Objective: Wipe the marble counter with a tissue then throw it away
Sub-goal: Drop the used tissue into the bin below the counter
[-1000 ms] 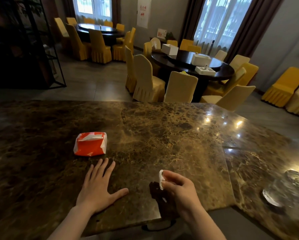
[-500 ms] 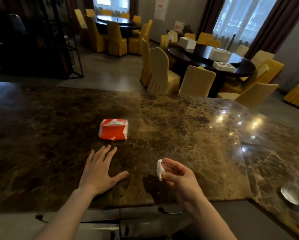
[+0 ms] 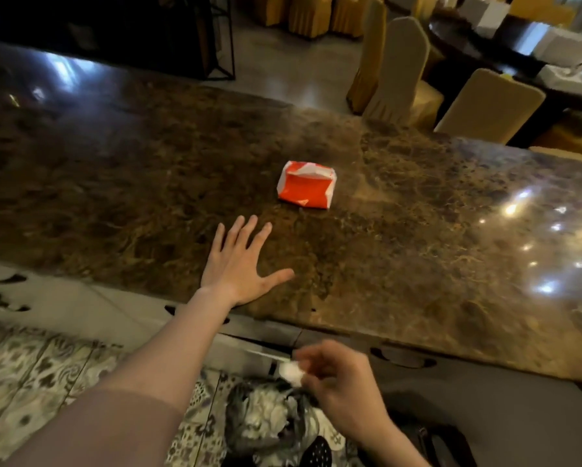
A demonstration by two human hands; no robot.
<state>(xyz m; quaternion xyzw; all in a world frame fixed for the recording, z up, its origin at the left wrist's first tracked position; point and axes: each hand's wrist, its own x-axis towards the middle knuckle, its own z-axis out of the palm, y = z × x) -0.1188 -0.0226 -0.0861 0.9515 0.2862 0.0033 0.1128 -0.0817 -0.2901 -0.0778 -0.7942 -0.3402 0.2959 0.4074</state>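
Down past the near edge of the counter point(image 3: 400, 230), the right hand point(image 3: 345, 389) is off the marble, its fingers pinched around a small balled white tissue point(image 3: 291, 372) held at the fingertips; the hand and tissue are blurred. Just below the tissue sits a bin point(image 3: 266, 419) lined with a dark bag and holding crumpled pale waste, standing on a patterned tile floor point(image 3: 40, 365). Whether the tissue is exactly over the bin's opening cannot be told. The left hand point(image 3: 239, 267) lies flat, palm down, on the counter close to its near edge, fingers spread wide and thumb out to the right, gripping nothing. Beyond its fingertips, toward the middle of the counter and apart from the hand, rests an orange and white tissue pack point(image 3: 306, 185), somewhat crumpled. Bright spots of light reflect off the polished marble near the counter's right end. Past the far edge stand chairs point(image 3: 397, 69) in pale and yellow covers around a dark table point(image 3: 478, 38) that carries white boxes point(image 3: 565, 45). A black metal rack point(image 3: 215, 38) stands on the floor beyond the far left part of the counter.
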